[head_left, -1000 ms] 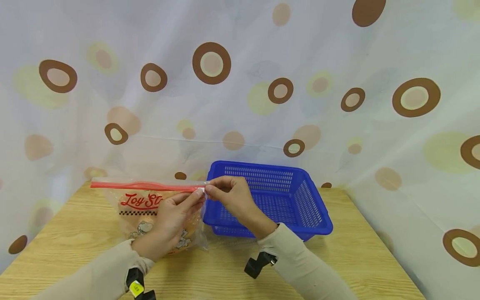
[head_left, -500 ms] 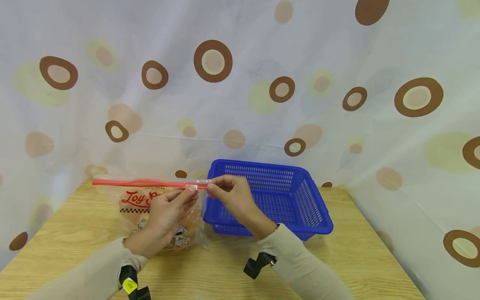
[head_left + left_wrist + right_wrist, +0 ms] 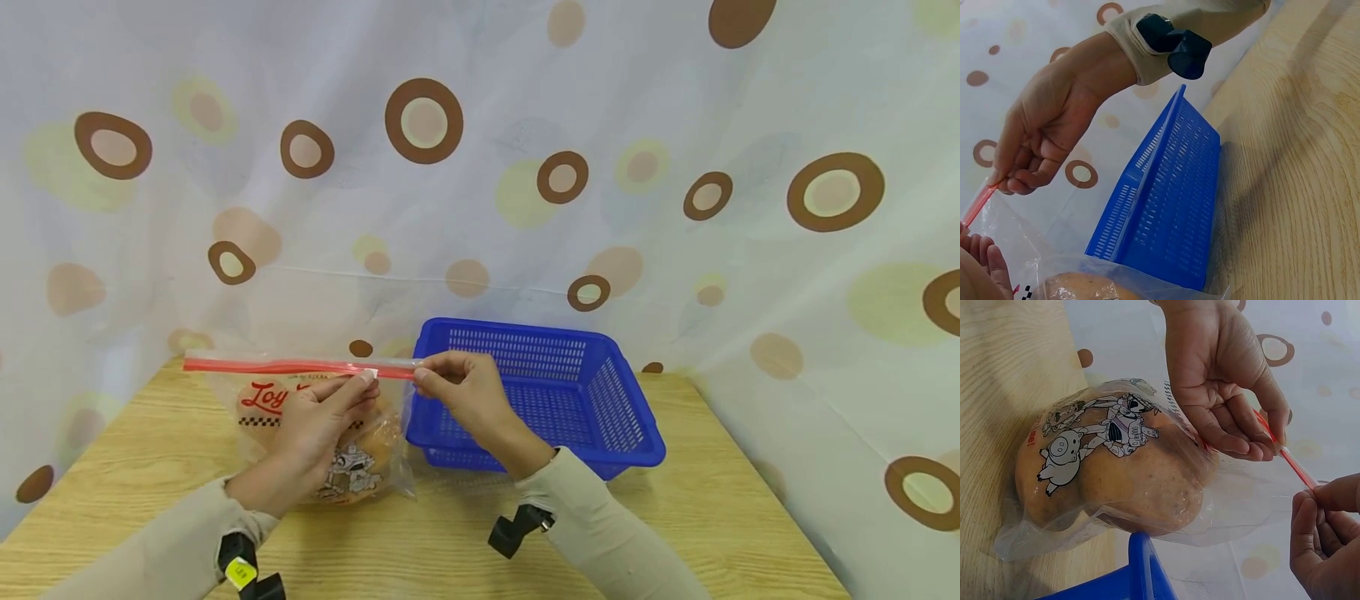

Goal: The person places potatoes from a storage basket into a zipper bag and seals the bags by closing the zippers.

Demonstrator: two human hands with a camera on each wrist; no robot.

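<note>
A clear zip bag (image 3: 378,454) printed with red lettering and cartoon figures stands on the left part of the table. Inside it are rounded, tan, potato-like items (image 3: 1141,484). Along its top runs a red zip strip (image 3: 262,366). My left hand (image 3: 303,437) pinches the small white slider (image 3: 1278,450) on this strip, partway along from the right end. At the right top corner, my right hand (image 3: 472,396) grips the end of the strip between thumb and index finger. Between the two hands, the strip is stretched straight.
Just right of the bag, a blue plastic basket (image 3: 652,454) with slotted walls stands on the wooden table (image 3: 697,517), partly behind my right hand. A white curtain (image 3: 480,217) with brown and pale spots hangs behind the table.
My left hand has slid leftward along the red strip with the white slider, away from my right hand. The right hand keeps its grip on the corner, nearly still.
</note>
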